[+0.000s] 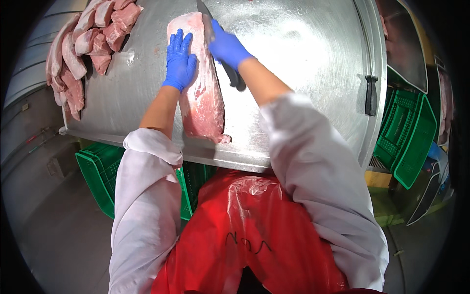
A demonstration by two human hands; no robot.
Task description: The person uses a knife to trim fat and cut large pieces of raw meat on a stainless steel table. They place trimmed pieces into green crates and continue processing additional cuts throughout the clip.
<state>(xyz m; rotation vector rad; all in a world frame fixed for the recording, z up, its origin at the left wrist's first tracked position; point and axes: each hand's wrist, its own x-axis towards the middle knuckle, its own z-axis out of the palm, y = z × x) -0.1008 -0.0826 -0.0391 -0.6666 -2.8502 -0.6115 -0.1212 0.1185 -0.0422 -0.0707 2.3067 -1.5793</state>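
Note:
A long slab of raw meat (204,105), pink with a pale fatty far end, lies lengthwise on the steel table (303,112). My left hand (180,61), in a blue glove, rests flat on its upper left part with the fingers stretched away from me. In my right hand (227,46), also blue-gloved, is a knife (204,9). Its blade points away from me along the slab's right side near the far end, and its dark handle shows below the fist. Whether the edge touches the meat I cannot tell.
Several cut meat pieces (93,41) are piled at the table's far left. Another black-handled tool (371,95) lies by the right edge. Green crates stand below the table, one at the left (100,171) and one at the right (406,132). A red apron (254,220) covers my front.

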